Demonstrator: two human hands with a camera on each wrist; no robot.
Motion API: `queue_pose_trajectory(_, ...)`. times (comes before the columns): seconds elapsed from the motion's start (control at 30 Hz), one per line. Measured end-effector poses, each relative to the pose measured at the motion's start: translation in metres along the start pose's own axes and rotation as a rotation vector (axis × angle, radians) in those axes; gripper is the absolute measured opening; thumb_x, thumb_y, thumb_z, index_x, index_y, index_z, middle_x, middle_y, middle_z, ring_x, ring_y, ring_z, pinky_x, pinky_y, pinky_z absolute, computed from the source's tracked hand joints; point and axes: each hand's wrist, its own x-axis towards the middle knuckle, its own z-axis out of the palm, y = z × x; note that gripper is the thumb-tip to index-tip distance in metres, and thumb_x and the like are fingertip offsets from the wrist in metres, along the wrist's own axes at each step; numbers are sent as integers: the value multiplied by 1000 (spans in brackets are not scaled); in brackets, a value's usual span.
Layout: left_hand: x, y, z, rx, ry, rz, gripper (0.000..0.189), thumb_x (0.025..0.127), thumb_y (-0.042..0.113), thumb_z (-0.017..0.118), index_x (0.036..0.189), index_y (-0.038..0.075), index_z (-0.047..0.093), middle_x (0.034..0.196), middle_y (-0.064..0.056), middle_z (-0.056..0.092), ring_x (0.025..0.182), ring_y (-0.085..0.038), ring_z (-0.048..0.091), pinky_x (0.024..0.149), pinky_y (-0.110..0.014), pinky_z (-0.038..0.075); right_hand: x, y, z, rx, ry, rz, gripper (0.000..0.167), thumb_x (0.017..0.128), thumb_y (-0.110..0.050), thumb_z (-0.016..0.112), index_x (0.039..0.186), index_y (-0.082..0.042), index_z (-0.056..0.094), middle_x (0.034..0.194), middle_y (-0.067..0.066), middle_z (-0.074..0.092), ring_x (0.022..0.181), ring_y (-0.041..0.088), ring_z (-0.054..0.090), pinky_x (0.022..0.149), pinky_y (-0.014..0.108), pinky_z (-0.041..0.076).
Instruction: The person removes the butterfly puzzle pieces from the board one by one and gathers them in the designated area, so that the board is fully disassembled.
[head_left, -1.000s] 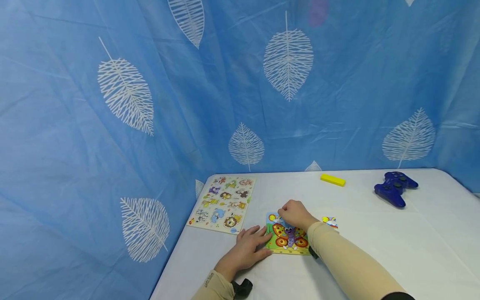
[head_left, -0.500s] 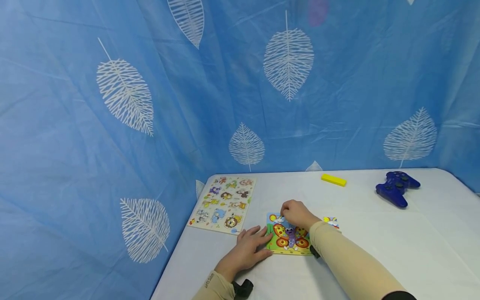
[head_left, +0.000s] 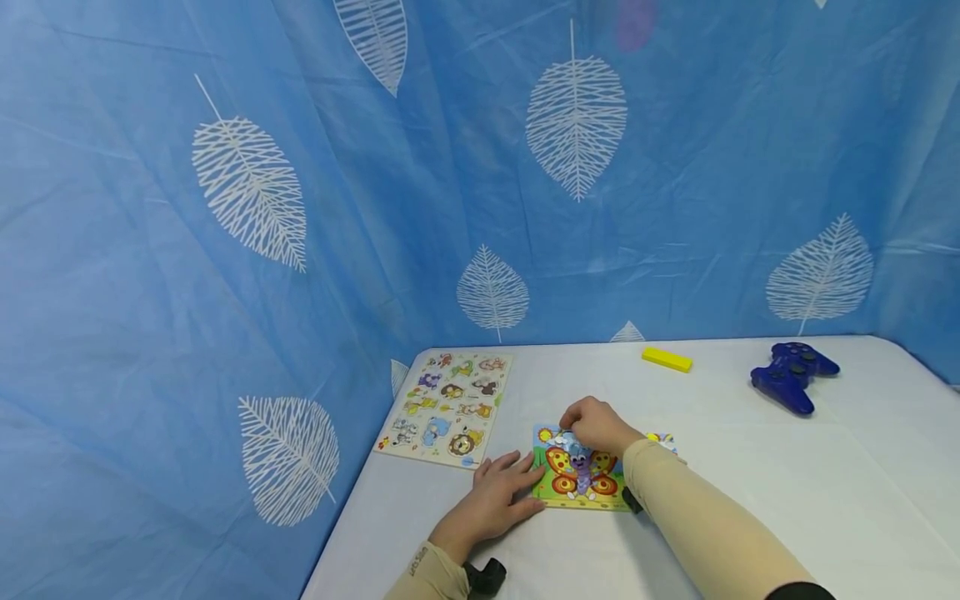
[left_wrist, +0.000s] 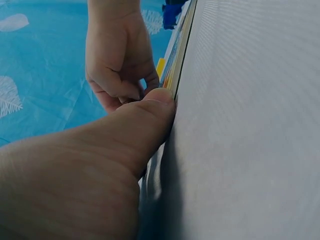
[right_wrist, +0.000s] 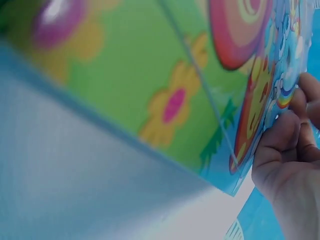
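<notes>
A butterfly jigsaw puzzle point(head_left: 582, 485) in bright colours lies flat in front of the person. At its upper edge the right hand point(head_left: 600, 427) pinches a light blue puzzle piece point(head_left: 564, 442), held over the picture's sky part. In the right wrist view the curled fingers and thumb of that hand point(right_wrist: 290, 135) are right at a cloud and rainbow area point(right_wrist: 286, 95). The left hand point(head_left: 495, 497) rests with spread fingers at the puzzle's left side. Its thumb point(left_wrist: 159, 96) touches the board's edge in the left wrist view.
An animal puzzle board point(head_left: 448, 408) lies at the left. To the right, a small sun-and-cloud puzzle piece point(head_left: 662, 439) is partly hidden by the right sleeve. Farther back are a yellow block point(head_left: 667, 360) and a blue game controller point(head_left: 793, 377) on the white table point(head_left: 840, 500).
The right hand has shifted slightly to the right over the puzzle's upper edge, and more of the light blue piece shows below its fingers. The left hand has stayed in place.
</notes>
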Motion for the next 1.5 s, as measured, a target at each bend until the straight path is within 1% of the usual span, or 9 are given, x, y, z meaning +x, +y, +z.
queue_pose_trajectory(0.17, 0, 1, 0, 1, 0, -1, 58, 100, 53, 60, 153, 31, 51, 165, 2, 39, 153, -30, 32, 118, -70, 19, 1, 3, 0, 27, 12, -2, 31, 88, 0, 55, 106, -8, 79, 108, 5, 75, 104, 23, 68, 95, 49, 56)
queue_pose_trajectory(0.37, -1, 1, 0, 1, 1, 0, 58, 101, 53, 60, 153, 31, 50, 165, 2, 38, 154, -29, 32, 118, -69, 19, -2, 4, 0, 50, 28, -27, 33, 88, 1, 54, 107, -9, 80, 109, 6, 76, 108, 27, 68, 93, 48, 57)
queue_pose_trajectory(0.57, -1, 0, 0, 10, 0, 6, 58, 101, 53, 59, 153, 30, 50, 165, 2, 39, 153, -30, 32, 118, -69, 20, -5, 4, 1, 93, 44, -42, 33, 89, 3, 55, 107, -7, 80, 109, 7, 76, 102, 26, 70, 87, 46, 59)
queue_pose_trajectory(0.8, -2, -1, -1, 9, 8, 9, 57, 101, 53, 59, 153, 31, 51, 165, 2, 39, 153, -30, 32, 118, -69, 20, -6, 3, 1, 123, 55, -29, 29, 90, 3, 58, 105, -8, 81, 108, 7, 77, 100, 23, 70, 89, 45, 58)
queue_pose_trajectory(0.87, -3, -1, -1, 11, 9, 10, 57, 101, 53, 59, 153, 31, 51, 165, 2, 39, 153, -30, 33, 118, -69, 21, -6, 3, 0, 124, 46, -45, 28, 91, 3, 59, 106, -7, 80, 108, 8, 77, 100, 24, 70, 89, 45, 59)
queue_pose_trajectory(1.03, -3, -2, -1, 26, 12, 11, 57, 101, 54, 59, 153, 31, 51, 164, 2, 39, 152, -30, 34, 117, -69, 22, -6, 8, -1, 155, 12, -49, 27, 91, 3, 62, 111, -5, 78, 111, 9, 75, 98, 23, 70, 86, 43, 59)
queue_pose_trajectory(1.17, -3, -2, -1, 27, 11, 9, 57, 100, 54, 59, 153, 31, 51, 164, 2, 40, 152, -30, 34, 117, -69, 22, -4, 13, -3, 198, -8, -22, 24, 92, 1, 65, 112, -5, 78, 111, 7, 75, 96, 21, 69, 84, 41, 58)
queue_pose_trajectory(1.33, -3, -1, -1, 26, 1, 3, 58, 101, 54, 59, 153, 32, 50, 165, 3, 39, 153, -29, 33, 118, -68, 21, -2, 13, -6, 226, -26, 14, 20, 92, -1, 67, 108, -5, 79, 108, 7, 74, 95, 20, 68, 82, 39, 58)
queue_pose_trajectory(1.5, -2, -1, 0, 28, 1, 8, 57, 101, 53, 59, 153, 31, 50, 165, 3, 38, 153, -29, 32, 118, -68, 21, -1, 11, -9, 232, -32, 25, 18, 93, -1, 67, 104, -6, 79, 108, 8, 74, 95, 20, 68, 81, 39, 58)
